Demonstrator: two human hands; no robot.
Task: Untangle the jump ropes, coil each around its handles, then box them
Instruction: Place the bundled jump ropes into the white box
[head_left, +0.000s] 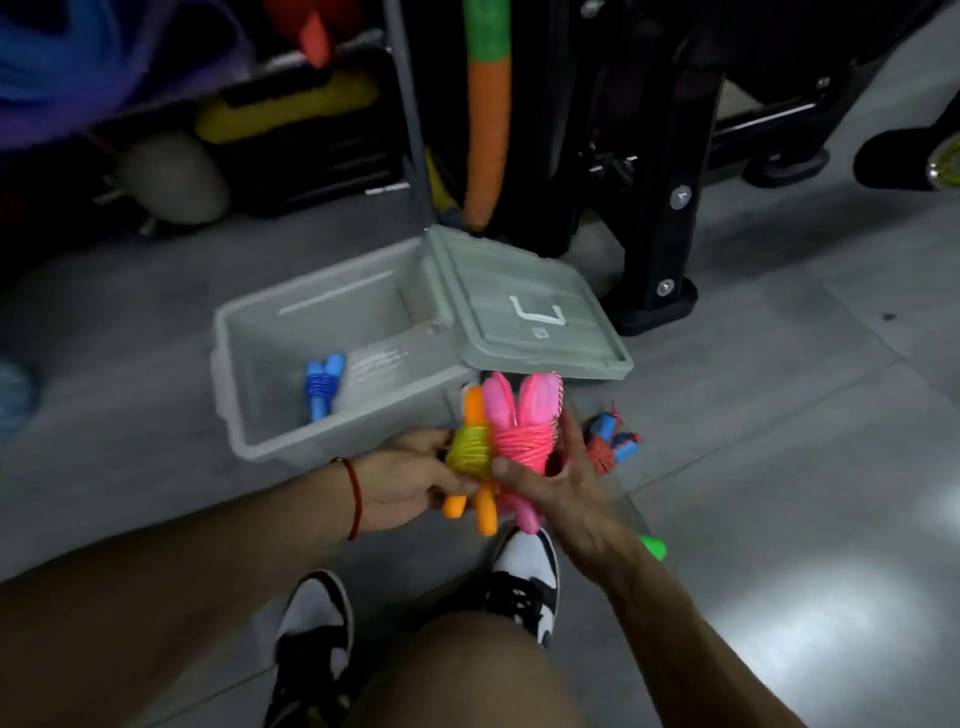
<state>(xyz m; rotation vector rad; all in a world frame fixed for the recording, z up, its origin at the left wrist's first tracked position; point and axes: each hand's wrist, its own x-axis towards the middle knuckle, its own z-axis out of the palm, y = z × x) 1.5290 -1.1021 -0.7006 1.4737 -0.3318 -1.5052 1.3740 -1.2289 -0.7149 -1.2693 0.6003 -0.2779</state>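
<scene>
Four coiled jump ropes are counted: blue (323, 385), orange-handled with yellow cord (470, 457), pink (521, 431), blue-handled with red cord (612, 441). One grey box (270, 415), one lid (530, 306) and two shoes (314, 644) (524, 577) are listed. One green handle end (653, 546) is noted.

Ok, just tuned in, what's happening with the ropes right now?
A person crouches on the floor by the open grey box. The left hand grips a yellow rope coiled on orange handles; the right hand holds a coiled pink rope beside it. A coiled blue rope already lies in the box. A red rope with blue handles lies on the floor.
</scene>
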